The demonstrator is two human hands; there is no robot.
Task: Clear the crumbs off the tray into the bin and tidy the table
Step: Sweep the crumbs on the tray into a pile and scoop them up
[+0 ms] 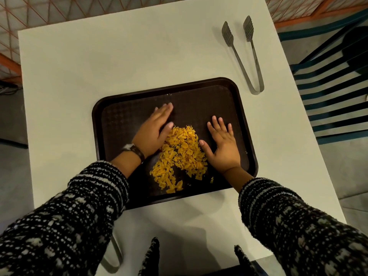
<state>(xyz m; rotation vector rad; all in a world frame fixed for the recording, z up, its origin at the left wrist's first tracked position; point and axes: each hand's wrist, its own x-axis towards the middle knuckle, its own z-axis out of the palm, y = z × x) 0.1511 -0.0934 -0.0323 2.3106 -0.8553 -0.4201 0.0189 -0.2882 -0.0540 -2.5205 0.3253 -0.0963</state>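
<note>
Left hand [154, 130] and right hand [223, 145] lie flat, flanking crumbs [180, 156].

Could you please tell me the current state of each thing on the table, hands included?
tray: flat on the table, not lifted.
crumbs: heaped mid-tray between the hands, a few strays towards the near edge.
tongs: lying on the table beyond the tray, arms apart, untouched.
left hand: fingers straight, against the pile.
right hand: flat on the tray, thumb at the pile.
</note>
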